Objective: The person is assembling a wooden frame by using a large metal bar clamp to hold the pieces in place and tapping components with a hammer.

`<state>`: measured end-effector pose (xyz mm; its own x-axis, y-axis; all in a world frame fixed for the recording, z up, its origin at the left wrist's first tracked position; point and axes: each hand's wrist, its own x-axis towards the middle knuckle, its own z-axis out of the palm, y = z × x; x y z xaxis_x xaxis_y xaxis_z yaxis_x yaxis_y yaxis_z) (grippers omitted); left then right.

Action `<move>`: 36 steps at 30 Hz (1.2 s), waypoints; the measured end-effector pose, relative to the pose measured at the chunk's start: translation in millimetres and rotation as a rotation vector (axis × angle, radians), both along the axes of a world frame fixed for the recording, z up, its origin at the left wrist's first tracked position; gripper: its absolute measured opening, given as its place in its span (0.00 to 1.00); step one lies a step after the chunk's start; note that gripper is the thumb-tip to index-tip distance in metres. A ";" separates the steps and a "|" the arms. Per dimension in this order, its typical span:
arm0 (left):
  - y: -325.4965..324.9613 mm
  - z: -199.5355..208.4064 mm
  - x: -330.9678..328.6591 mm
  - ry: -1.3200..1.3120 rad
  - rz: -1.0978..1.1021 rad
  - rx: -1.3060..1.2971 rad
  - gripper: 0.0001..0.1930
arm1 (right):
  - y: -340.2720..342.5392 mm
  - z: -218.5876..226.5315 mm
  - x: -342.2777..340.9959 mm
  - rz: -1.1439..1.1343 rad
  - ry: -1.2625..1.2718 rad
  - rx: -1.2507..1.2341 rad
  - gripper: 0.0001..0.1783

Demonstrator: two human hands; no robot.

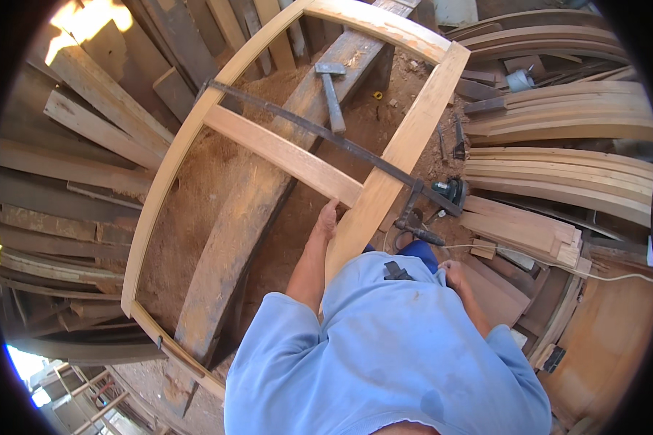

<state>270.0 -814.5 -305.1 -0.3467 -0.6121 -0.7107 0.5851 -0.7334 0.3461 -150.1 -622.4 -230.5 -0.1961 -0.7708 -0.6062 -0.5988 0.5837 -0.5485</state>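
Observation:
A large pale wooden frame (413, 134) lies across a dark workbench beam (232, 239), with a cross rail (283, 154) joining its two long sides. A long black bar clamp (319, 133) spans the frame diagonally, its screw handle (419, 233) at the near right side. My left hand (328, 219) rests on the frame's right side rail just below the joint with the cross rail. My right hand (453, 274) hangs by my hip, fingers curled, near the clamp handle but apart from it. A hammer (332, 90) lies on the beam inside the frame.
Stacks of pale planks (559, 170) lie at the right, dark boards (72, 181) at the left. A green power tool (451, 191) sits beside the clamp's end. A white cord (617, 275) runs off right. Sawdust covers the ground (196, 188).

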 end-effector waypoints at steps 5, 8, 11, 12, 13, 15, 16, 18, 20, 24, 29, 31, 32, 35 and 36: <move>4.1 2.0 4.0 -0.057 0.051 -0.079 0.28 | -14.1 11.0 5.6 0.020 -0.040 0.041 0.15; 3.2 5.3 4.1 -0.126 -0.001 -0.119 0.32 | -19.6 12.0 7.0 -0.012 -0.044 0.068 0.15; 2.5 8.1 1.3 -0.173 -0.032 -0.118 0.34 | -25.4 12.6 5.9 -0.038 -0.031 0.083 0.16; 1.4 8.0 -1.6 -0.202 -0.034 -0.107 0.35 | -27.3 12.8 5.5 -0.029 -0.007 0.072 0.16; -0.2 7.5 -3.6 -0.231 -0.037 -0.098 0.36 | -29.8 15.3 6.0 -0.019 0.017 0.059 0.17; 0.2 -10.3 3.2 -0.316 -0.040 -0.077 0.34 | -44.8 19.2 8.2 0.144 0.053 0.116 0.18; -0.6 -17.3 4.7 -0.355 -0.043 -0.065 0.33 | -55.1 22.8 7.7 0.223 0.074 0.145 0.18; -4.5 0.6 -10.4 -0.370 -0.046 -0.056 0.37 | -79.1 49.6 22.1 0.315 0.075 0.023 0.18; 1.3 -2.0 -10.0 -0.401 -0.046 -0.090 0.39 | -118.5 91.3 54.8 0.372 -0.003 -0.052 0.18; 4.1 -45.5 3.0 -0.487 -0.053 -0.146 0.35 | -221.0 123.9 100.7 0.496 -0.016 -0.256 0.19; 5.5 16.5 -7.8 -0.526 -0.115 -0.046 0.33 | -358.7 105.3 161.6 0.465 -0.024 -0.407 0.31; 2.5 37.2 -13.0 -0.540 -0.100 -0.051 0.33 | -423.2 71.6 192.3 0.535 0.045 -0.476 0.40; 7.8 29.6 -10.6 -0.621 -0.117 -0.053 0.33 | -445.4 64.8 215.2 0.535 0.078 -0.461 0.43; 20.6 5.5 -8.9 -0.731 -0.148 -0.050 0.32 | -500.5 29.4 272.1 0.534 0.133 -0.340 0.51; 23.4 2.5 -6.1 -0.693 -0.124 -0.040 0.32 | -508.4 22.2 287.7 0.549 0.051 -0.307 0.52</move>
